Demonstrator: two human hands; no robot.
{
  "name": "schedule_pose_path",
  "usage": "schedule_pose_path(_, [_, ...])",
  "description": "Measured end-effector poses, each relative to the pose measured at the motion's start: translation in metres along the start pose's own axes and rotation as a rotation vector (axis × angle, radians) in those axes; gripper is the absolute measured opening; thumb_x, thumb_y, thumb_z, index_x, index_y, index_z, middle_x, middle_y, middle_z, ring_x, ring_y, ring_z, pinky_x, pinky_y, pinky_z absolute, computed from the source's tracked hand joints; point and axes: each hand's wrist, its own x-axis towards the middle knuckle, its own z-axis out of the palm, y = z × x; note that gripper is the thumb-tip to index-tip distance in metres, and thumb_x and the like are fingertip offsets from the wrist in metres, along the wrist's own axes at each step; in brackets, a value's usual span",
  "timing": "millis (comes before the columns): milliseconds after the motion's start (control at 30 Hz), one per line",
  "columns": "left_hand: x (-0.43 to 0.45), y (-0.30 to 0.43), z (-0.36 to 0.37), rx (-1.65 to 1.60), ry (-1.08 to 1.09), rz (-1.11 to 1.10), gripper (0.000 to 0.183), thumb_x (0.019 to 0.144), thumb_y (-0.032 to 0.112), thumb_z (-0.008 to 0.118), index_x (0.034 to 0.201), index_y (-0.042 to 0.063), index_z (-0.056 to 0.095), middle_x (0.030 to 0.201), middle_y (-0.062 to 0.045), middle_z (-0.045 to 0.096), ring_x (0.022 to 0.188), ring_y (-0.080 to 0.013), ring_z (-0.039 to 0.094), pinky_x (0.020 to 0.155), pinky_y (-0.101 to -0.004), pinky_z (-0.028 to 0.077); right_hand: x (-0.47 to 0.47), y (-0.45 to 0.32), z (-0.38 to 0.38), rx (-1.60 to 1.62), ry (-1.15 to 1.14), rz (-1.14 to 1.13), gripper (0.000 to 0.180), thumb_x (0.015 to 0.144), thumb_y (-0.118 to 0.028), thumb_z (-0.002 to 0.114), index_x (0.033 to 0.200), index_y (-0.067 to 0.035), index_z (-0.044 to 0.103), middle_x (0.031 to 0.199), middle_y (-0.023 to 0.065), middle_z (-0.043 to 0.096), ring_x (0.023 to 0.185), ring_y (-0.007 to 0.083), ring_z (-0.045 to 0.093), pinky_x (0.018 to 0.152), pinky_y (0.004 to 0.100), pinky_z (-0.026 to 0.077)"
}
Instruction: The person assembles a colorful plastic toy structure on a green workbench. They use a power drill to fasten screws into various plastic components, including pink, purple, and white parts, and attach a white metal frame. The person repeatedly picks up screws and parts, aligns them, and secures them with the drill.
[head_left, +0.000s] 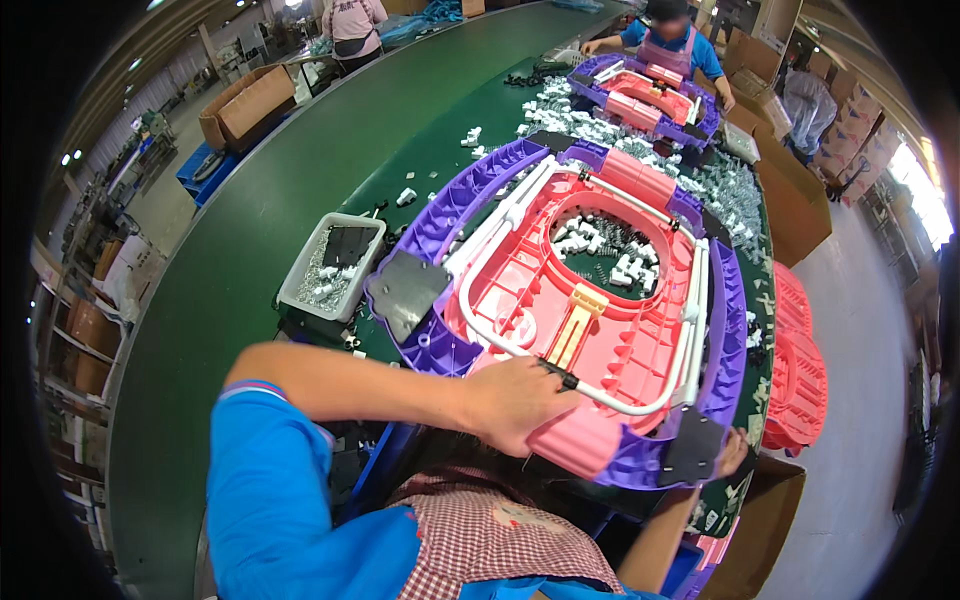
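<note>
A large purple and pink plastic frame (726, 322) lies before me, with white metal tubes (480, 217) fitted around its inside. My left hand (517, 405) grips its near pink edge beside a black clip on the tube. At the near right corner, under a black plate (691, 448), my right hand (731, 452) holds the purple edge; part of that hand is hidden by the frame. A yellow plastic piece (576, 326) stands on the pink panel. White plastic parts (581, 234) and springs show through the oval opening.
A white bin (289, 281) of small metal pieces sits to the left. Beyond lie heaps of white parts (555, 112) and springs. A co-worker (679, 45) stands at a similar frame (581, 79). The green conveyor (225, 300) runs along the left; pink panels (795, 375) and cartons are at right.
</note>
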Motion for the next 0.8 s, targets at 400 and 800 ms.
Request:
schedule_pose_path(400, [-0.115,-0.012,-0.092,-0.264,0.502,0.120,0.081,0.060,0.036,0.077,0.125,0.002,0.042,0.100,-0.015,0.060,0.090,-0.0307,0.059,0.078,-0.0420,0.042,-0.144,-0.161,0.258,0.754,-0.933,0.702,0.052,0.086,-0.023,0.055,0.131,0.001,0.045,0.120,0.0115,0.055,0.109,0.0190,0.053,0.092,0.0279,0.041])
schedule_pose_path(800, [-0.212,-0.129,0.063,-0.390,1.937,-0.427,0.078,0.075,0.045,0.064,0.134,0.001,0.037,0.128,-0.015,0.047,0.111,-0.0292,0.051,0.094,-0.0414,0.040,-0.262,-0.446,0.556,0.875,-1.717,-0.201,0.065,0.081,-0.026,0.054,0.138,0.001,0.037,0.131,0.0114,0.049,0.117,0.0194,0.048,0.098,0.0279,0.038])
